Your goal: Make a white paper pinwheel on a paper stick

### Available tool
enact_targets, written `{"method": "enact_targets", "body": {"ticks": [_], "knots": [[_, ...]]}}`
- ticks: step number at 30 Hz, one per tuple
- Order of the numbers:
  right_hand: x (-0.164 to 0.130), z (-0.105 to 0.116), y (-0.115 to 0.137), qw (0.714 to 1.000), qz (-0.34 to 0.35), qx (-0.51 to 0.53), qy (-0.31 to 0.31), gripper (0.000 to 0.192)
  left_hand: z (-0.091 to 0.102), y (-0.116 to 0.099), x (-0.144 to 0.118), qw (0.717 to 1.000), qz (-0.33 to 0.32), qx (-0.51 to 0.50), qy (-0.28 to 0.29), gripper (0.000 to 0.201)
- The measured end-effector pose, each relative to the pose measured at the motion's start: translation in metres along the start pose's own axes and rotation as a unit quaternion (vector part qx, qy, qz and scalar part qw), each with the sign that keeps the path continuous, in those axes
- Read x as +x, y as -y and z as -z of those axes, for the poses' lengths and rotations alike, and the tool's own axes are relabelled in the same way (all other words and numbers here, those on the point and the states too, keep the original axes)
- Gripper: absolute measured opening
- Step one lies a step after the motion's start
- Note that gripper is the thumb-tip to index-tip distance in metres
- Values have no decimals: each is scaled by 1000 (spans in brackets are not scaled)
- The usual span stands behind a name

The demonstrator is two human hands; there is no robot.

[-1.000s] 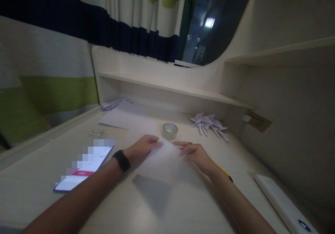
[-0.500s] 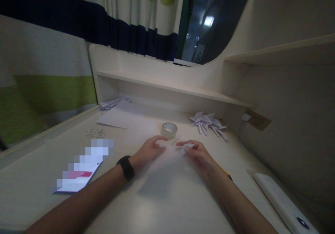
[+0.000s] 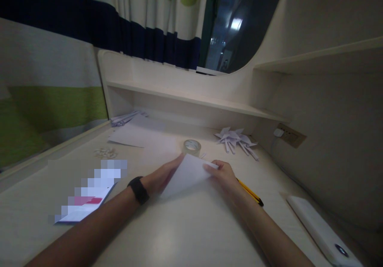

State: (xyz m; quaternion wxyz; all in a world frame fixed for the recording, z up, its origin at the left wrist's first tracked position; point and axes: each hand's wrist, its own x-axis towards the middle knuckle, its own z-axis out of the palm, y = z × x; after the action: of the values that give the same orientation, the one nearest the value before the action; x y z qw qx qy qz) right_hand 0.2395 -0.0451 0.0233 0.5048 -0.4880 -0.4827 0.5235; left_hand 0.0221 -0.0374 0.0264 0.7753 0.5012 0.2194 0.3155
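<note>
On the pale desk (image 3: 185, 235) we see the white paper (image 3: 187, 174) between both hands, its fold running away from us, left hand (image 3: 160, 176) flat against its left edge, right hand (image 3: 225, 175) pinching its far right corner.

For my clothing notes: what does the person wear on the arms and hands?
Both forearms are bare, with no sleeves in view. The left wrist carries a black band, like a watch or fitness tracker. The left hand and right hand are without gloves; no rings can be made out.
</note>
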Motion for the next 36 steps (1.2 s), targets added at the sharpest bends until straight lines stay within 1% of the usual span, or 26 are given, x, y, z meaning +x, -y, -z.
{"method": "enact_targets", "body": {"ticks": [2, 4, 5, 7, 9, 11, 13, 15, 17, 19, 21, 23, 26, 29, 32, 34, 36], "knots": [[1, 0, -1, 1000, 0, 22, -18, 39, 3, -2, -2, 999, 11, 9, -35, 63], [2, 1, -1, 999, 0, 40, -25, 39, 6, -6, -4, 996, 17, 50, -68, 60], [2, 2, -1, 999, 1, 45, -20, 39, 7, -8, -5, 994, 25, 77, -72, 56], [2, 4, 2, 999, 7, 44, 1, 39, 9, -11, -7, 990, 39, 125, -55, 46], [0, 8, 6, 999, 12, 19, 31, 38, 11, -12, -9, 986, 37, 160, -22, 40], [-2, 13, 12, 997, 15, -31, 74, 35, 15, -12, -8, 979, 11, 202, -4, 36], [-4, 19, 17, 989, 16, -91, 118, 33, 20, -11, -6, 966, -24, 259, -9, 36], [-5, 23, 21, 979, 14, -131, 154, 33, 25, -9, -2, 950, -55, 306, -34, 45], [-5, 25, 22, 974, 13, -142, 179, 36, 30, -6, 3, 934, -70, 345, -59, 57], [-4, 24, 21, 970, 26, -146, 192, 37, 33, -4, 6, 911, -88, 396, -71, 64], [-3, 23, 20, 968, 49, -162, 188, 32, 35, -2, 8, 888, -117, 440, -59, 65], [-3, 22, 20, 969, 67, -170, 169, 27, 35, -1, 9, 876, -148, 458, -39, 64], [-3, 22, 20, 974, 75, -164, 138, 30, 33, -2, 8, 874, -167, 455, -26, 62], [-2, 24, 21, 970, 76, -181, 140, 33, 30, -3, 7, 882, -160, 442, -45, 63], [-1, 28, 22, 964, 69, -207, 152, 35, 29, -2, 7, 901, -143, 407, -57, 69], [-1, 28, 22, 964, 64, -215, 143, 35, 29, 0, 7, 903, -144, 401, -47, 73], [0, 27, 21, 966, 66, -217, 121, 36, 28, 2, 7, 902, -158, 400, -39, 79]]}}
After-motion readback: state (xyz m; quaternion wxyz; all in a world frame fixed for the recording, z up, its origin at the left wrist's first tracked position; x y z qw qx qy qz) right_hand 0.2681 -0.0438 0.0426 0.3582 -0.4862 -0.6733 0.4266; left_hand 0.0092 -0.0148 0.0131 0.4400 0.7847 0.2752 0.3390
